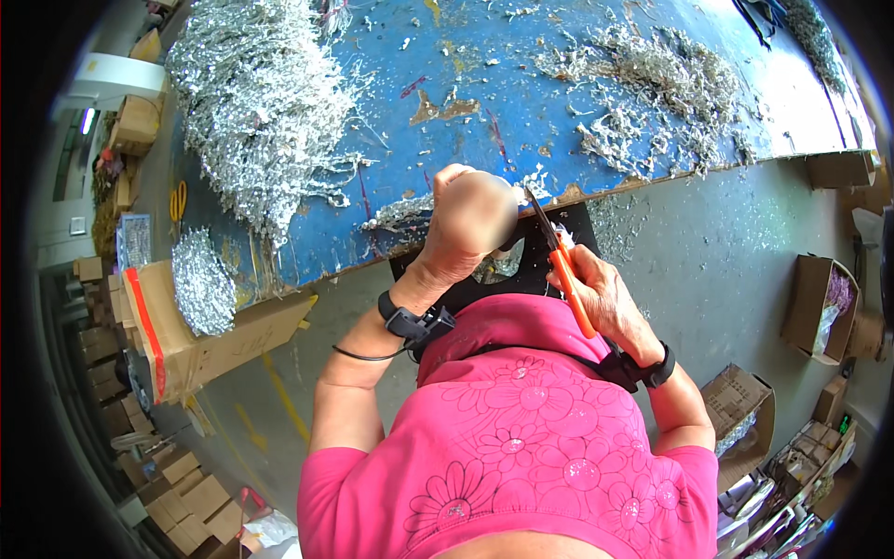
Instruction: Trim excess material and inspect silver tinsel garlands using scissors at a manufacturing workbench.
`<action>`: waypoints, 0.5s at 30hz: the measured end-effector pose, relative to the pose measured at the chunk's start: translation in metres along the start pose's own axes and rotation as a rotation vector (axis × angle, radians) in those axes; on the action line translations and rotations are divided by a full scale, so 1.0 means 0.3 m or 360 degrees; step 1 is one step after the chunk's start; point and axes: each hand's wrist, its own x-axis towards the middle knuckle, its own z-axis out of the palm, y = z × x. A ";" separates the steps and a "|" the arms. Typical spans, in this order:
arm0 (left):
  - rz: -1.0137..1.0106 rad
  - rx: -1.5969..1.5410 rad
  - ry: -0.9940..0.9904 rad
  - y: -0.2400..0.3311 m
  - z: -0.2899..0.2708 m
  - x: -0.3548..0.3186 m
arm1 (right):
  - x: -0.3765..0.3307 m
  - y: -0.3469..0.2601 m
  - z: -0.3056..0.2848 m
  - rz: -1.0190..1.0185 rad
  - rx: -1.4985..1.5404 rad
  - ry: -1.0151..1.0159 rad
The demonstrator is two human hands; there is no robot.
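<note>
My left hand (470, 216) is closed at the table's front edge; a blur covers much of it, and what its fingers hold is hidden. Silver tinsel strands (405, 214) show just left of this fist, and a small silver tuft lies to its right. My right hand (603, 291) is wrapped round a pair of scissors (579, 300) with orange handles. Their dark blades point up and to the left, close to the left hand and the silver tuft. A large heap of silver tinsel (265, 102) covers the left of the blue table (447, 56).
Loose silver trimmings (670, 88) are spread over the table's right side. Yellow-handled scissors (178, 200) hang at the left. A cardboard box (223, 345) with a silver bundle (203, 284) stands by the table's left corner. More boxes (740, 401) stand on the floor at right.
</note>
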 end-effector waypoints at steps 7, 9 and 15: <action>-0.0013 0.0007 0.0028 0.002 -0.006 0.004 | -0.017 -0.009 0.002 -0.0015 0.0109 0.0027; -0.0011 0.0003 0.0023 -0.003 -0.008 0.007 | -0.007 0.017 0.002 -0.0046 0.0125 -0.0042; -0.0021 -0.0017 0.0060 0.001 -0.013 0.005 | -0.016 0.005 -0.029 -0.0118 -0.0038 -0.0364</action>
